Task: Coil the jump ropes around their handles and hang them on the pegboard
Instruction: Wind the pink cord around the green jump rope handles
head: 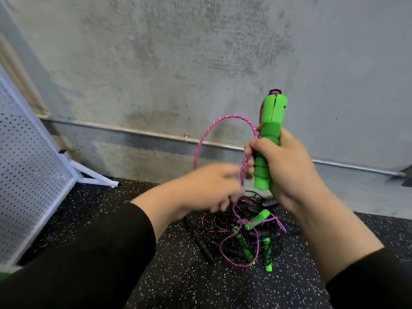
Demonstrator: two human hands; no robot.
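Item: green handle [268,139], upright in my right hand's [287,166] closed grip above the floor tangle [245,237]; pink rope [214,130] looped to my blurred left hand [209,186], apparently pinching it; wrap each turn snug, keeping tension.

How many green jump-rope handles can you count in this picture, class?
4. One upright in the right hand: green handle. Three in the floor pile: one tilted on top, two lower. The tangle may hide more.
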